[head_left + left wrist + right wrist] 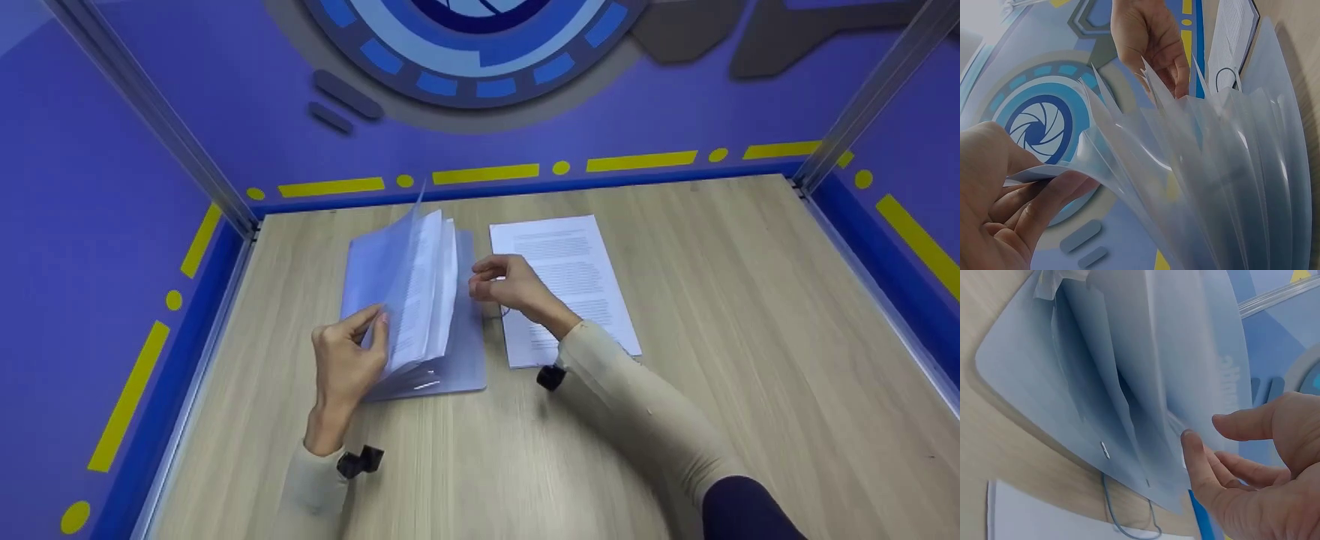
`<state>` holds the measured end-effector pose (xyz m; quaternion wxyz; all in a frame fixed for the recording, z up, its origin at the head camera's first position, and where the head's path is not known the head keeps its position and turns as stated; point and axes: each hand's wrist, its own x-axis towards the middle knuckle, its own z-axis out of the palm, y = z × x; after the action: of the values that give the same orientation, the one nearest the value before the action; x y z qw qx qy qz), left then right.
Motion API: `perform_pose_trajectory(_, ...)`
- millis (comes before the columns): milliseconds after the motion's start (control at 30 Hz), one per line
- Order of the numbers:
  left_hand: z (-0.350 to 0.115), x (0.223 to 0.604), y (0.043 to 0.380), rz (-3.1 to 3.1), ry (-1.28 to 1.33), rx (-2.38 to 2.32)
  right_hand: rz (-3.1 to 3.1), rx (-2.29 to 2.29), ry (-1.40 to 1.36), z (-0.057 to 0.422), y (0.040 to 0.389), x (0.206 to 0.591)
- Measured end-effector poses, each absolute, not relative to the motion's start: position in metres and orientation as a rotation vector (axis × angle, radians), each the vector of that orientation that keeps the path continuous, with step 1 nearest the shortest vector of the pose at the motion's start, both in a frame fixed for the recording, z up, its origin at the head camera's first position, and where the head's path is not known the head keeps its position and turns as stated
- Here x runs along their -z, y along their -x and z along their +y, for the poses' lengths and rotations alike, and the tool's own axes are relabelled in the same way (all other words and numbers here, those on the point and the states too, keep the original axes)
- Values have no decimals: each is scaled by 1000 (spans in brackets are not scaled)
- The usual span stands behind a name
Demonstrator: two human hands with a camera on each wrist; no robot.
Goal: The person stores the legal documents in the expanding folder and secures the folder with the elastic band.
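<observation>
A translucent accordion file folder [469, 360] lies on the table, its pleated pockets fanned apart. Printed sheets [421, 292] stand inside it. My left hand [349, 356] pinches the edge of the folder's raised cover [1044, 170] between thumb and fingers. Just right of the pockets hovers my right hand [514, 286], fingers loosely bent. The right wrist view shows a gap between its thumb [1244, 426] and index finger [1195, 453], with nothing held. A thin elastic cord [1107, 499] loops from the folder's edge.
A stack of printed paper [566, 262] lies right of the folder, partly under the right forearm. The wooden table [750, 315] is bounded by blue-purple panels [225, 75] at the back and sides, with metal posts [150, 105] at the corners.
</observation>
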<state>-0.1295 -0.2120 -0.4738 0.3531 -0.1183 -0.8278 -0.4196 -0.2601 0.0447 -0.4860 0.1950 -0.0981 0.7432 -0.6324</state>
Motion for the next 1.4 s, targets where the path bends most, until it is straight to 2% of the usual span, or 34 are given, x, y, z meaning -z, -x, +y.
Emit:
perform_pose_trajectory(600,-214,475,130,-2116,344,1100,2520,1482,362,95,263,476)
perform_pose_trajectory(1400,-212,475,130,-2126,334,1096,2735,1362,288,177,270,496)
